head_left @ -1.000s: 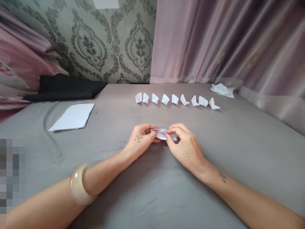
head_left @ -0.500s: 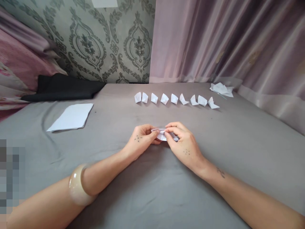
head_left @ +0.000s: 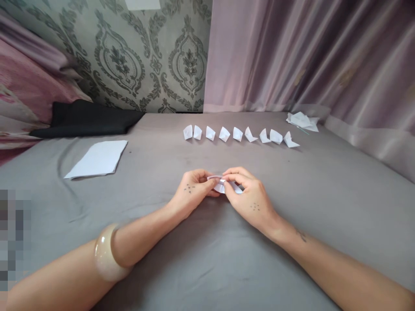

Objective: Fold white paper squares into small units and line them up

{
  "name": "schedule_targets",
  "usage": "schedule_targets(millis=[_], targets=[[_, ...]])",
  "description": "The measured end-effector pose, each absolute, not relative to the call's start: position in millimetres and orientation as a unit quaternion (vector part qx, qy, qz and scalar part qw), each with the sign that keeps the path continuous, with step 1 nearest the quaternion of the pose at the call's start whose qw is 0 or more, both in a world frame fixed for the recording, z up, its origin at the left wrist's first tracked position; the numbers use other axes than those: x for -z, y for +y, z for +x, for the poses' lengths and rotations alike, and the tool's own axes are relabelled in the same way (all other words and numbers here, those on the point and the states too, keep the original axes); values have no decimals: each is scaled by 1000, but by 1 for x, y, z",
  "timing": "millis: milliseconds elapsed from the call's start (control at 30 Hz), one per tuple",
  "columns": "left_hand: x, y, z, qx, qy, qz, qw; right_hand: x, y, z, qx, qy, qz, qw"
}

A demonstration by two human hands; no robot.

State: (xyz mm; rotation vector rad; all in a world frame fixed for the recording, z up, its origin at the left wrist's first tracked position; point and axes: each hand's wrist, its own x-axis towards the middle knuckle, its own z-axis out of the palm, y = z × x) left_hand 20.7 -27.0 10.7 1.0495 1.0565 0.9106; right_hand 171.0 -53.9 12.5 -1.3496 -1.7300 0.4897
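Note:
A small folded white paper (head_left: 219,187) is held between both hands above the grey cloth. My left hand (head_left: 196,185) pinches its left end, thumb on top and fingers behind. From the other side my right hand (head_left: 247,190) grips the paper between thumb and forefinger, near the middle. Part of the paper is hidden behind the right fingers. Beyond the hands stands a row of several small folded paper pieces (head_left: 224,134), white and pointed, each apart or close to its neighbour.
Grey cloth (head_left: 207,259) covers the surface. A stack of white paper sheets (head_left: 97,159) lies at left, with a black cloth (head_left: 90,119) behind it. Loose paper pieces (head_left: 301,120) sit at the far right by the pink curtain (head_left: 259,56). Patterned wallpaper (head_left: 149,56) is behind.
The paper's upper edge now stands up a little more as a separate fold between the fingers. Both hands stay in nearly the same place, still gripping it.

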Motion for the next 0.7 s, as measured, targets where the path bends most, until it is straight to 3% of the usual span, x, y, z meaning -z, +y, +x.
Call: schedule_targets(millis=[400,700], targets=[[-7,-29,22,-392,477,499,608,-13,-53,172,-185,-712,-532,420],[-11,-30,22,-383,477,493,619,-13,-52,176,-109,-780,-512,343]])
